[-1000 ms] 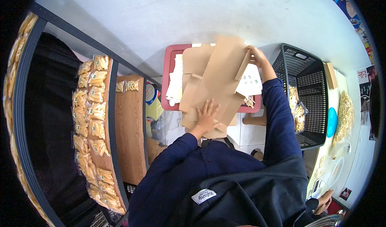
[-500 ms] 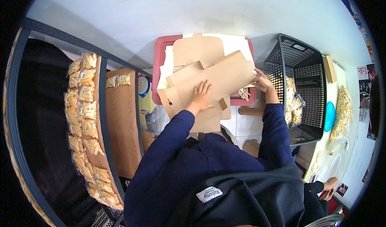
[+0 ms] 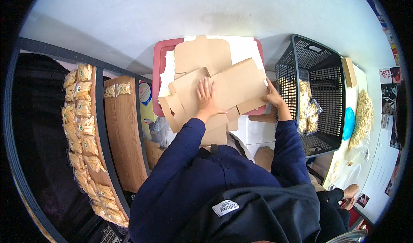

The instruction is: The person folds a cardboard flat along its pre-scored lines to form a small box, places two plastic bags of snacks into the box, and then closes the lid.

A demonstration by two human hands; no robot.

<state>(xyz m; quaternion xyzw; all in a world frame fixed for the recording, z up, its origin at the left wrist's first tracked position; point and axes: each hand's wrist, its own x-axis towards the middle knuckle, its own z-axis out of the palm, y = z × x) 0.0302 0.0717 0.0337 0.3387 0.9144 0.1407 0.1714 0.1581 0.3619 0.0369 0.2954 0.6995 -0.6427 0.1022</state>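
Observation:
A brown cardboard box blank, with creased flaps and slots, lies slanted in front of me. My left hand rests flat on its middle, fingers outstretched. At the blank's right end, my right hand pinches the edge, thumb toward the near side and fingers at the corner. A narrow flap along the near right edge shows bent at its crease. Beneath lies another flat cardboard blank with a rounded far end. Both rest over white sheets on a red low table, whose near side is mostly covered.
To the right stands a black plastic basket holding bagged snacks. Beyond it are a large snack bag, a blue lid and another person's hands. Shelving with snack packets lines the left.
My right hand has slid from the far right corner down the blank's right end. The near right flap has been bent at its crease. My left hand still presses on the cardboard.

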